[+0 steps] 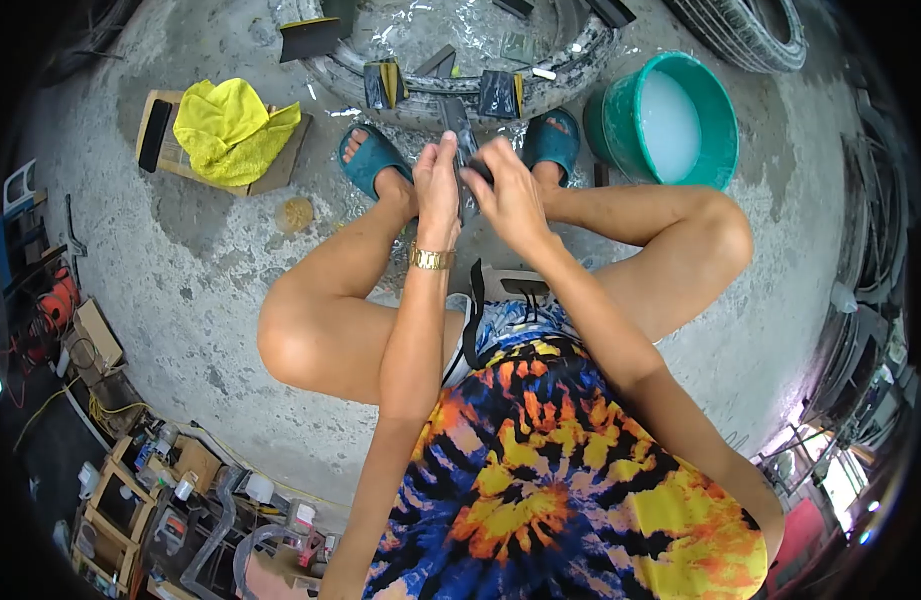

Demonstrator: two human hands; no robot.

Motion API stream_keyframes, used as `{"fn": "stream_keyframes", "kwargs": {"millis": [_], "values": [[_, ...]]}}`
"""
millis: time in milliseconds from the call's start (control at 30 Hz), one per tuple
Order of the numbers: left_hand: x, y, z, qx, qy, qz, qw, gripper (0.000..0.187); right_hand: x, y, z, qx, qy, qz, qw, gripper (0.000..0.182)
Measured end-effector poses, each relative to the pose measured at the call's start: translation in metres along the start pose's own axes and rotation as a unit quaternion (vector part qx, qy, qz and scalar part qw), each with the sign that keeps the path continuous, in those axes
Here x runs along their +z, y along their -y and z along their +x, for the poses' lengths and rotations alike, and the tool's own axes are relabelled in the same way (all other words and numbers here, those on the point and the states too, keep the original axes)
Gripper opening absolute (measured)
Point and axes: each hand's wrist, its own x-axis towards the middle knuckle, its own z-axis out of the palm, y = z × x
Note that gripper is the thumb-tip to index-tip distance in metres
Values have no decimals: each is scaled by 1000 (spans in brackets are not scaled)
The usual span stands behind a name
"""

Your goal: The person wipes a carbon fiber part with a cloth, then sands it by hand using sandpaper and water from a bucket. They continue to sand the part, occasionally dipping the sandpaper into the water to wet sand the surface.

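Observation:
My left hand (438, 190), with a gold watch on its wrist, is closed around a narrow dark strip-like piece (457, 120) with a wet-looking shine. The thumb lies along its upper face. Against the piece's right side, my right hand (507, 198) has curled fingers pinching a small black item (477, 170), whose kind I cannot make out. Both hands are between my feet, just in front of a large tire (430, 112) lying flat. On its near rim rest two dark folded pieces with yellowish edges, one at left (384, 84) and one at right (500, 93).
A teal bucket (728, 125) of cloudy whitish water stands right of my right foot. To the left, a yellow cloth (235, 130) and a black strip (155, 135) lie on a wooden board (285, 165). More tires (750, 30) are at the upper right; cluttered shelving (130, 500) is lower left.

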Motion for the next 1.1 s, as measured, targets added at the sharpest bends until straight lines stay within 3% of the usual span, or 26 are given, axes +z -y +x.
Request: {"fn": "stream_keyframes", "kwargs": {"millis": [167,467,533,700,833,900,1100], "values": [[0,5,4,9,-28,42,999,32,-10,17,-32,1,15,12,1000,16],[7,6,-2,15,-47,58,997,31,-10,8,-20,-10,2,12,1000,16],[11,0,-5,1,-22,9,1000,28,-3,0,6,-3,-16,-49,999,18],[16,-7,-12,-54,32,-38,997,31,-14,-12,10,46,35,42,997,24],[25,-2,-14,-40,32,-70,996,32,-23,-10,11,67,56,22,996,25],[32,-2,-16,-5,27,-57,998,32,-25,-3,-6,27,0,33,999,27],[37,17,-15,-20,13,-71,997,34,-17,-6,-19,70,-73,61,993,24]]}}
